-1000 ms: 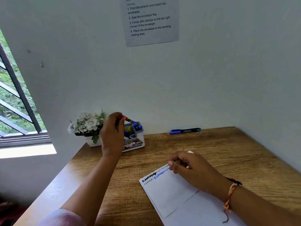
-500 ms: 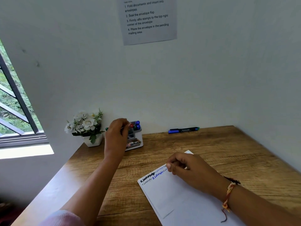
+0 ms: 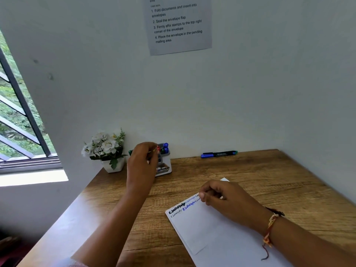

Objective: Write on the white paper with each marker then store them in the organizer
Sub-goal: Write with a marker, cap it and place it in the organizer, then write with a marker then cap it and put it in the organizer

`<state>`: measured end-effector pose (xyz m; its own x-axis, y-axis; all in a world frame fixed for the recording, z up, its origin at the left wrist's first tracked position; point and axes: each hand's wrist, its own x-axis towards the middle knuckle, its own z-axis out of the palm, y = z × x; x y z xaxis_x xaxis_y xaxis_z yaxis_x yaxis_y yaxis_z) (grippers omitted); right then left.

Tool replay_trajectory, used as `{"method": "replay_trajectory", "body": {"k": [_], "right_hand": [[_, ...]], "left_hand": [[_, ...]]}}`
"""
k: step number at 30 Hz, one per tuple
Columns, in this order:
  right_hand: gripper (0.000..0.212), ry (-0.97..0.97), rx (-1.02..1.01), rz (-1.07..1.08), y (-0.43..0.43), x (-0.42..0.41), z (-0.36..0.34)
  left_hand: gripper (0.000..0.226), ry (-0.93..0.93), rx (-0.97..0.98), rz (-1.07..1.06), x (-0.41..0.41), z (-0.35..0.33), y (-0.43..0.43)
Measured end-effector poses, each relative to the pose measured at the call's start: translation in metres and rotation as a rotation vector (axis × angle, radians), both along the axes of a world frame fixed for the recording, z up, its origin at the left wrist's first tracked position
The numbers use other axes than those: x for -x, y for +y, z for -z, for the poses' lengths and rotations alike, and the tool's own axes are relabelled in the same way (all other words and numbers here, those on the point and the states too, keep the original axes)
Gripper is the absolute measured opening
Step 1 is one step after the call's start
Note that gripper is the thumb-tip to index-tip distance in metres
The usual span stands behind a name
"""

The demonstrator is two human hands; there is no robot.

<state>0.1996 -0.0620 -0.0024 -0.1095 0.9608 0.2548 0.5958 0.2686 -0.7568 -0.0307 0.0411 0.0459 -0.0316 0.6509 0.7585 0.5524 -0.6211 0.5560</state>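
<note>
Where organizer (image 3: 166, 167) nears wall (image 3: 221, 105), left hand (image 3: 141, 164) perhaps pinches a marker (image 3: 157, 148).

**One camera, up on the head**

There is just one view. The camera sits on the person's head and looks forward and down. The view is wide, so the walls lean. The desk (image 3: 269, 176) fills the lower half of the frame. Both arms come in from the bottom edge, very near the camera. The right hand (image 3: 225, 199) is close, at the lower right. The left hand (image 3: 142, 162), pinching a red marker (image 3: 158, 149), is farther off, in the middle.
</note>
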Motion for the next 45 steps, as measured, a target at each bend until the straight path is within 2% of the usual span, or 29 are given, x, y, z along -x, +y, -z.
{"method": "replay_trajectory", "body": {"k": [3, 8, 11, 15, 19, 21, 26, 32, 36, 40, 45], "right_hand": [[0.01, -0.035, -0.012, 0.022, 0.001, -0.001, 0.0], [0.009, -0.103, -0.049, 0.074, 0.001, -0.002, -0.003], [0.009, -0.099, -0.074, 0.168, 0.002, -0.004, -0.008], [0.012, -0.105, -0.046, 0.336, 0.014, -0.02, -0.017], [0.039, -0.349, 0.083, 0.395, 0.045, -0.044, -0.03], [0.046, -0.466, 0.123, 0.401, 0.063, -0.053, -0.035], [0.045, -0.659, 0.187, 0.349, 0.112, -0.065, -0.03], [0.051, -0.752, 0.218, 0.334, 0.145, -0.068, -0.016], [0.05, -0.82, 0.162, 0.38, 0.154, -0.069, -0.009], [0.058, -0.884, 0.179, 0.429, 0.157, -0.071, -0.008], [0.051, -0.904, 0.146, 0.43, 0.158, -0.074, -0.008]], "left_hand": [[0.017, -0.024, 0.125, 0.09, -0.008, 0.003, -0.035], [0.013, 0.474, 0.373, 0.232, -0.02, 0.031, -0.057], [0.021, 0.628, 0.428, 0.306, -0.02, 0.038, -0.052], [0.026, 0.611, 0.436, 0.34, -0.019, 0.043, -0.047], [0.023, 0.581, 0.449, 0.34, -0.016, 0.044, -0.038], [0.023, 0.579, 0.428, 0.33, -0.016, 0.045, -0.034], [0.03, 0.58, 0.397, 0.314, -0.014, 0.046, -0.028], [0.034, 0.579, 0.388, 0.336, -0.016, 0.05, -0.025], [0.036, 0.568, 0.394, 0.339, -0.017, 0.051, -0.024], [0.036, 0.561, 0.393, 0.338, -0.018, 0.051, -0.024], [0.036, 0.559, 0.393, 0.342, -0.018, 0.051, -0.023]]}}
